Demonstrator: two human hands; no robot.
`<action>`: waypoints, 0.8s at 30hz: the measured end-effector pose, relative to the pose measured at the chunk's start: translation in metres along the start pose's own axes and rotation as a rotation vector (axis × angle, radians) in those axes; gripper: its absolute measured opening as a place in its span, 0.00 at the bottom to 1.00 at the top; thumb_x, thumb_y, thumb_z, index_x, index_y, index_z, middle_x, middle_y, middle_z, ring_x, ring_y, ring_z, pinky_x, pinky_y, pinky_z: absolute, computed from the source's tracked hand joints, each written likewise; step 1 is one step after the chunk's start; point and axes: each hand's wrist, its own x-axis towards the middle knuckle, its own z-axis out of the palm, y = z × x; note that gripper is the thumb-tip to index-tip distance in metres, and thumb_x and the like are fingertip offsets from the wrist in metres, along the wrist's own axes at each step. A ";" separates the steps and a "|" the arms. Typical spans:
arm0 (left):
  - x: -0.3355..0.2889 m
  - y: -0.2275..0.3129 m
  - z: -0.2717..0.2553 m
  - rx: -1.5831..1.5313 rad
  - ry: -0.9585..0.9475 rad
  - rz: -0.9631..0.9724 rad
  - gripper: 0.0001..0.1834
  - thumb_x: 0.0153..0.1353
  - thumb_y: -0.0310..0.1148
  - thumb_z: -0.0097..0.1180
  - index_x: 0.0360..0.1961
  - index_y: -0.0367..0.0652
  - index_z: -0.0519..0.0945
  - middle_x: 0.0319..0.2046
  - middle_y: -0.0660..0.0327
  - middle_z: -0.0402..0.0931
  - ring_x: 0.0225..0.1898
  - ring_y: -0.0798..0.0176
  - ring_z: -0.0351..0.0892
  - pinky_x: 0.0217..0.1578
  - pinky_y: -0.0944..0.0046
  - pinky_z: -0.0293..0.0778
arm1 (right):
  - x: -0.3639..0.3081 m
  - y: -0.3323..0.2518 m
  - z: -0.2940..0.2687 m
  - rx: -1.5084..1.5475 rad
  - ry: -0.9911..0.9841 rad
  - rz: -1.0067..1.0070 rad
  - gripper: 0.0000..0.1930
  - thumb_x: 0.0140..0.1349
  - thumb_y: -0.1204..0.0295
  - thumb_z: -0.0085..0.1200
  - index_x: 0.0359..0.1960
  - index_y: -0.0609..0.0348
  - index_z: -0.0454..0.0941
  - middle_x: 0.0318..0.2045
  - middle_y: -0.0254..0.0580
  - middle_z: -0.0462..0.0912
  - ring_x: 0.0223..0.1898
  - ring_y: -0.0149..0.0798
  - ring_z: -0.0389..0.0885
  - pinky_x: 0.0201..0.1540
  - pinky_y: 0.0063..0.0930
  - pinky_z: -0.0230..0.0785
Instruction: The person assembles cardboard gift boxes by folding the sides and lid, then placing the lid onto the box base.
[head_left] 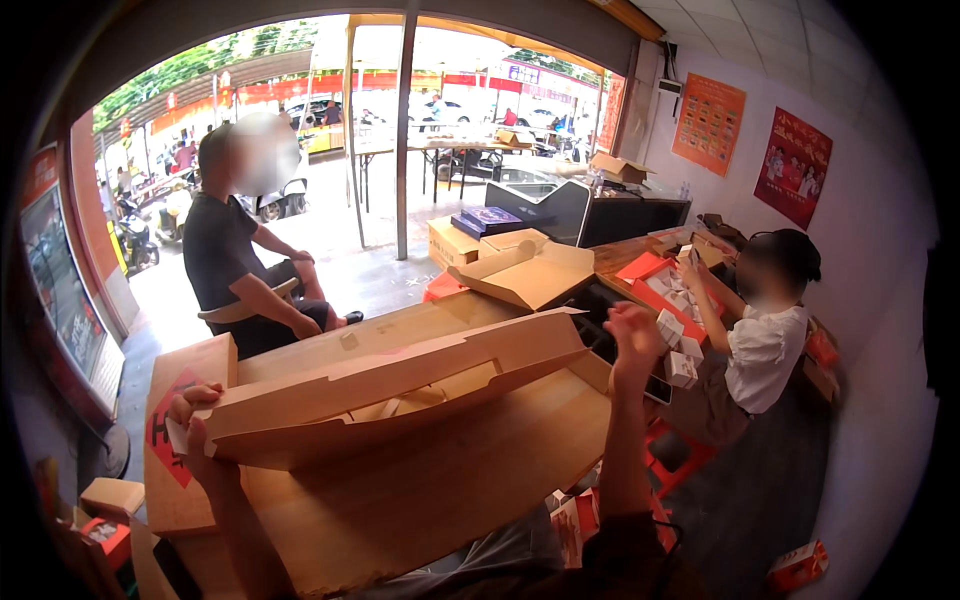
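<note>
A long brown cardboard box (330,432), partly folded, tilts above the wooden table (420,520) in front of me. Its side panels stand up, and a cut-out runs along one of them. My left hand (195,415) grips the box's left end, thumb on the near side and fingers over the far side. Past the right end, my right hand (632,345) is raised with bent, slightly spread fingers. I see nothing in it, and it looks apart from the cardboard.
A closed carton with a red label (185,440) lies at the table's left. Beyond the table's far edge is an open carton (530,275). At right, a person in white (765,350) handles small white boxes (680,360); another person (235,250) sits at left.
</note>
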 end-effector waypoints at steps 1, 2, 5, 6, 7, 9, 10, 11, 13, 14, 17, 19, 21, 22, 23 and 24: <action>0.000 -0.001 -0.003 0.000 -0.004 -0.005 0.16 0.63 0.41 0.60 0.38 0.47 0.65 0.44 0.51 0.78 0.58 0.50 0.73 0.70 0.45 0.61 | 0.006 0.015 -0.010 -0.005 -0.118 0.158 0.12 0.67 0.68 0.66 0.44 0.63 0.78 0.54 0.49 0.80 0.55 0.38 0.79 0.59 0.34 0.74; 0.001 0.000 -0.007 0.001 -0.007 -0.004 0.16 0.64 0.40 0.60 0.38 0.47 0.65 0.45 0.51 0.78 0.58 0.50 0.74 0.70 0.45 0.61 | 0.007 0.014 -0.007 0.011 -0.219 0.158 0.12 0.65 0.69 0.67 0.43 0.63 0.80 0.56 0.48 0.79 0.56 0.37 0.79 0.58 0.35 0.74; 0.000 0.005 -0.010 0.010 0.009 -0.020 0.15 0.64 0.39 0.60 0.39 0.47 0.66 0.46 0.52 0.78 0.57 0.51 0.74 0.69 0.46 0.63 | 0.013 -0.002 0.008 0.036 -0.510 0.170 0.18 0.58 0.67 0.72 0.49 0.59 0.85 0.64 0.45 0.76 0.60 0.37 0.79 0.58 0.36 0.76; 0.000 0.008 -0.011 0.017 0.015 -0.035 0.15 0.65 0.39 0.60 0.39 0.47 0.66 0.46 0.52 0.78 0.57 0.51 0.74 0.68 0.46 0.64 | 0.015 -0.009 0.009 0.031 -0.554 0.162 0.20 0.56 0.66 0.74 0.49 0.58 0.85 0.66 0.45 0.75 0.62 0.38 0.78 0.60 0.38 0.75; 0.001 0.009 -0.012 0.017 0.017 -0.023 0.14 0.66 0.39 0.60 0.39 0.47 0.66 0.46 0.53 0.78 0.57 0.52 0.75 0.67 0.46 0.67 | 0.017 -0.016 0.011 0.024 -0.600 0.157 0.22 0.55 0.64 0.75 0.50 0.58 0.85 0.68 0.46 0.73 0.63 0.40 0.78 0.62 0.40 0.74; 0.002 0.009 -0.016 0.008 0.012 -0.029 0.14 0.66 0.39 0.60 0.39 0.47 0.67 0.46 0.54 0.78 0.57 0.53 0.75 0.66 0.47 0.68 | 0.022 -0.024 0.010 -0.035 -0.718 0.100 0.26 0.51 0.62 0.77 0.50 0.57 0.86 0.71 0.46 0.70 0.65 0.43 0.75 0.65 0.43 0.71; 0.004 0.008 -0.017 0.000 0.009 -0.032 0.14 0.66 0.39 0.60 0.39 0.47 0.67 0.46 0.54 0.78 0.57 0.53 0.75 0.66 0.48 0.69 | 0.025 -0.027 0.006 -0.086 -0.789 0.050 0.27 0.49 0.60 0.78 0.50 0.57 0.86 0.72 0.46 0.69 0.67 0.45 0.74 0.67 0.44 0.69; 0.004 0.008 -0.017 -0.010 0.029 -0.044 0.15 0.64 0.39 0.62 0.39 0.48 0.67 0.46 0.53 0.79 0.56 0.52 0.75 0.66 0.48 0.68 | 0.028 -0.029 0.003 -0.138 -0.859 -0.001 0.28 0.47 0.59 0.79 0.50 0.57 0.86 0.73 0.47 0.68 0.68 0.47 0.73 0.69 0.46 0.68; 0.002 0.010 -0.014 -0.032 0.077 -0.074 0.17 0.62 0.39 0.65 0.37 0.48 0.67 0.45 0.52 0.81 0.56 0.51 0.76 0.67 0.47 0.66 | 0.035 -0.033 -0.001 -0.121 -0.958 -0.033 0.29 0.44 0.58 0.80 0.47 0.58 0.86 0.74 0.48 0.67 0.69 0.50 0.71 0.71 0.47 0.65; 0.003 0.010 -0.014 -0.026 0.077 -0.069 0.17 0.62 0.40 0.65 0.37 0.48 0.67 0.45 0.52 0.81 0.56 0.51 0.76 0.66 0.47 0.67 | 0.038 -0.034 -0.002 -0.112 -1.007 -0.049 0.29 0.43 0.57 0.81 0.46 0.58 0.86 0.74 0.49 0.67 0.69 0.51 0.71 0.72 0.48 0.63; 0.004 0.009 -0.017 -0.015 0.056 -0.064 0.16 0.65 0.40 0.63 0.39 0.47 0.68 0.46 0.53 0.80 0.56 0.52 0.76 0.66 0.48 0.68 | 0.039 -0.027 -0.006 -0.024 -1.021 -0.109 0.28 0.44 0.58 0.82 0.40 0.60 0.80 0.74 0.51 0.66 0.70 0.49 0.71 0.71 0.47 0.64; 0.002 0.009 -0.024 -0.015 0.015 -0.061 0.13 0.69 0.40 0.60 0.42 0.46 0.69 0.48 0.55 0.79 0.57 0.54 0.76 0.66 0.49 0.69 | 0.029 -0.015 -0.002 0.213 -0.968 0.017 0.27 0.49 0.56 0.80 0.36 0.59 0.75 0.72 0.54 0.67 0.68 0.48 0.73 0.69 0.46 0.66; 0.003 0.007 -0.018 -0.027 -0.017 -0.064 0.13 0.69 0.39 0.60 0.42 0.46 0.69 0.47 0.55 0.79 0.57 0.53 0.76 0.67 0.48 0.68 | 0.017 -0.010 -0.001 0.337 -0.872 0.071 0.26 0.55 0.53 0.75 0.33 0.57 0.70 0.70 0.56 0.69 0.66 0.47 0.75 0.67 0.45 0.68; 0.003 0.009 -0.018 -0.024 -0.029 -0.061 0.13 0.69 0.39 0.60 0.42 0.46 0.69 0.47 0.55 0.79 0.58 0.53 0.76 0.67 0.48 0.67 | 0.011 -0.009 0.006 0.362 -0.814 0.062 0.26 0.59 0.51 0.72 0.33 0.55 0.69 0.68 0.57 0.70 0.64 0.46 0.77 0.65 0.44 0.69; 0.003 0.009 -0.019 -0.031 -0.009 -0.069 0.13 0.69 0.39 0.60 0.42 0.46 0.69 0.47 0.55 0.79 0.58 0.53 0.76 0.68 0.48 0.67 | 0.006 -0.006 0.012 0.387 -0.756 0.053 0.26 0.63 0.49 0.69 0.32 0.54 0.67 0.67 0.57 0.72 0.63 0.46 0.78 0.64 0.43 0.71; 0.003 0.006 -0.021 -0.042 0.007 -0.077 0.13 0.69 0.38 0.60 0.42 0.47 0.69 0.47 0.55 0.79 0.58 0.53 0.76 0.68 0.48 0.66 | 0.001 -0.003 0.015 0.416 -0.672 0.073 0.25 0.65 0.48 0.65 0.32 0.54 0.67 0.64 0.58 0.74 0.62 0.46 0.79 0.63 0.43 0.71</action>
